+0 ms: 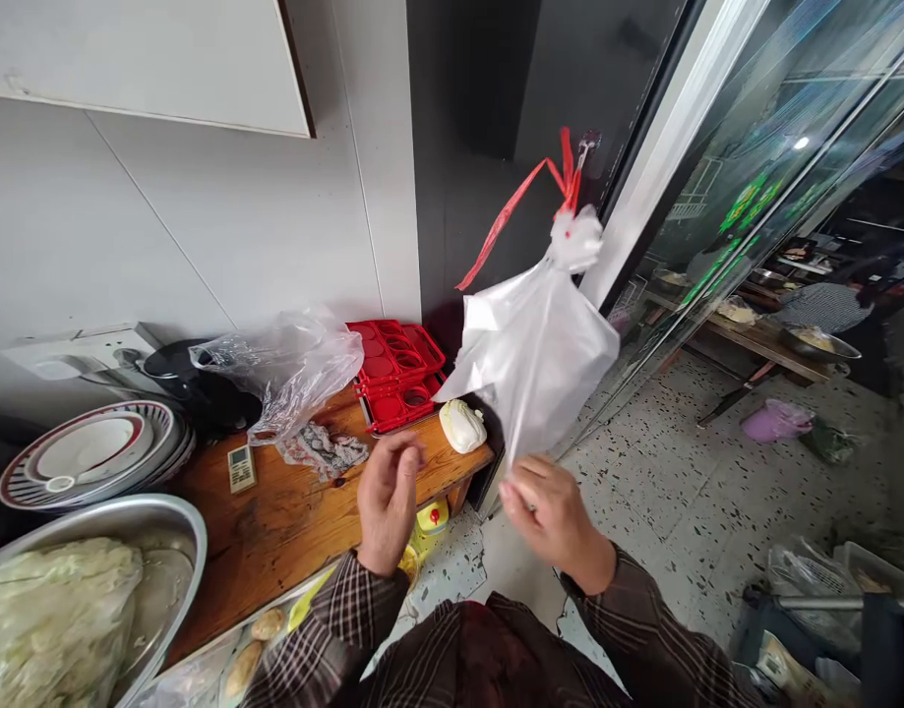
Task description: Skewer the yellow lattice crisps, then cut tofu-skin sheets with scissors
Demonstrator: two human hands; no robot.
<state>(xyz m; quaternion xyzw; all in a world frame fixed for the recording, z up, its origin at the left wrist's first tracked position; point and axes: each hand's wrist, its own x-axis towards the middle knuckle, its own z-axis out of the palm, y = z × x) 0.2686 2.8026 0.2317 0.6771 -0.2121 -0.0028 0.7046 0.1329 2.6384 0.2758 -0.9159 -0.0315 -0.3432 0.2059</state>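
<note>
A bundle of white plastic bags point(547, 344) hangs by a red tie point(568, 182) from a hook on the dark panel. My right hand point(544, 506) pinches the bottom corner of the bundle, which is pulled down toward me. To its left, my left hand point(389, 497) is raised over the front edge of the wooden table point(281, 531). Its fingers are curled together, and whatever they may hold is too small to make out. Beyond the hands, a pale cabbage-like piece point(463, 426) lies at the table's right corner, beside red trays point(396, 369).
At the left are stacked plates point(97, 452), a metal basin point(193, 551) holding bagged food, and a remote control point(241, 469). A crumpled clear bag point(289, 364) lies near the wall. Glass doors point(717, 246) stand at the right, with a filled crate point(813, 600) at lower right.
</note>
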